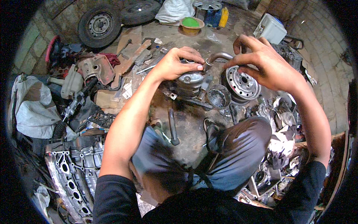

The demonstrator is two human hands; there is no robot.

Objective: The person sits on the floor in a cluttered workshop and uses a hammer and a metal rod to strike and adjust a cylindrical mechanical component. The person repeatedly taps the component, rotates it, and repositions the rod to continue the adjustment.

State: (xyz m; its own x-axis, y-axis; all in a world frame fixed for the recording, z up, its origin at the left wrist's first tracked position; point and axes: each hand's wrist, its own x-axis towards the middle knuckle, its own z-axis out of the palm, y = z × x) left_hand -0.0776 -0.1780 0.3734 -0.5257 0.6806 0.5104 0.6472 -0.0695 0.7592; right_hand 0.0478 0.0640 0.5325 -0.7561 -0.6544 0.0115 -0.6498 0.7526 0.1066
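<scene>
My left hand [183,64] rests at the top of a ribbed, round metal vehicle part [190,81]. Its thumb and fingers are closed together; what lies between them is mostly hidden. From beside those fingertips a bent metal pipe [219,55] curves to the right. My right hand [260,61] is over the pipe's far end with fingers curled but apart, and one fingertip overlaps the pipe. Below the right hand lies a silver wheel rim [243,84]. A round dark metal container [218,97] stands between the rim and the ribbed part.
Between my feet stands a metal tube [172,125]. An engine cylinder head [74,183] lies at left, below a plastic reservoir [72,84]. Tires [99,24], a basin with a green bowl [191,27] and a yellow bottle [223,17] are at the back. Scrap [281,143] piles up at right.
</scene>
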